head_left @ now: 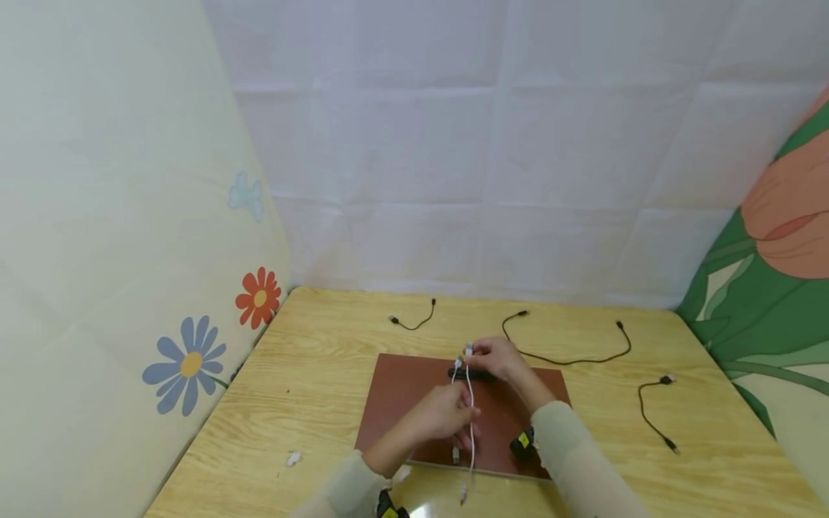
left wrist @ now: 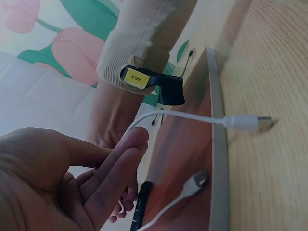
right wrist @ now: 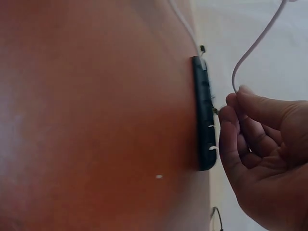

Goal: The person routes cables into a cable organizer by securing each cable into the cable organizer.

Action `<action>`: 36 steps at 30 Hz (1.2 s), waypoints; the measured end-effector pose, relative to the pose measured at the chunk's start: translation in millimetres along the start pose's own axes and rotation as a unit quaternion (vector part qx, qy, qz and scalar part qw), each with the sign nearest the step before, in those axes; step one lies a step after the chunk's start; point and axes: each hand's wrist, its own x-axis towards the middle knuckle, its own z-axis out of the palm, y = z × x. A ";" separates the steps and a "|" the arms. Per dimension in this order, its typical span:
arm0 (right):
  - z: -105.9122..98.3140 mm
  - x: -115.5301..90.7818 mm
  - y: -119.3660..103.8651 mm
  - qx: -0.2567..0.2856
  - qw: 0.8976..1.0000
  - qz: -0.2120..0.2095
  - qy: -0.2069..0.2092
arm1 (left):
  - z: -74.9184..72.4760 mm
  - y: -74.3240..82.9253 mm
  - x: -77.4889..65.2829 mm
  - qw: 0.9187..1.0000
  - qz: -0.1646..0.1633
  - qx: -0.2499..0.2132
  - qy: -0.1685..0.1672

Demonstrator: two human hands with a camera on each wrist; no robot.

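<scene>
Over a reddish-brown board (head_left: 395,410) my right hand (head_left: 495,358) pinches a white USB cable (head_left: 473,439) close behind its upper plug. My left hand (head_left: 440,411) holds the same cable lower down, at its fingertips. The free plug (left wrist: 240,122) hangs out past the board's near edge. On the board lies a black USB hub (right wrist: 204,120), with slots along its side, just beyond my right fingertips in the right wrist view. A second white cable (left wrist: 168,204) runs from one end of the hub, its loose plug (head_left: 455,455) near the board's front edge.
Behind the board lie a short black cable (head_left: 414,328) and a longer black cable (head_left: 570,360). Another black cable (head_left: 642,410) is at the right. A small white scrap (head_left: 294,457) sits on the wooden table (head_left: 259,403) at the left. Cloth walls (head_left: 401,244) border the table.
</scene>
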 end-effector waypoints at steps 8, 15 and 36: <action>8.7 3.2 6.6 -0.020 1.000 -0.003 0.013 | 3.4 -15.0 5.5 1.000 -0.018 0.013 0.007; 11.4 3.1 5.8 -0.031 0.999 -0.013 0.013 | 6.5 -21.7 6.2 0.995 0.004 0.095 0.038; 15.3 1.8 1.5 -0.026 0.999 0.026 -0.019 | 15.3 -31.7 11.0 0.956 -0.007 0.291 0.049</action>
